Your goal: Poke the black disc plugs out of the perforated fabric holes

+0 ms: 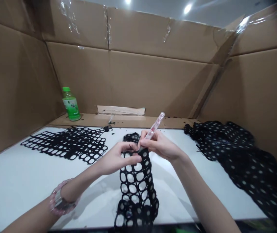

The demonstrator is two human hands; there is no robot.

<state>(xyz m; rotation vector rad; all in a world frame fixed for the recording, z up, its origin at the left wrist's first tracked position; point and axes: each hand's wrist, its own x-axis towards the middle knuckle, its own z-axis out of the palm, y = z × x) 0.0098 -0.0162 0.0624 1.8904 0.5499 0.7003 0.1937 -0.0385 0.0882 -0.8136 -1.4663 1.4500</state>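
A strip of black netting with round holes (pixel 131 178) runs from the middle of the white table down over its near edge. My left hand (pixel 121 157) pinches the netting near its upper end, thumb and fingers pressed on it. Held like a pen in my right hand (pixel 161 145) is a slim clear tool with a pinkish pattern (pixel 155 125). Its lower tip meets the netting beside my left fingertips, and the fingers hide that tip. A pink bracelet (pixel 57 202) circles my left wrist.
Flat black netting (pixel 67 142) lies at the left, with a green bottle (pixel 72 106) behind it. A large black mesh heap (pixel 240 158) covers the table's right side. Cardboard walls (pixel 153 84) enclose the white table (pixel 21 181). Black scraps lie near the back edge.
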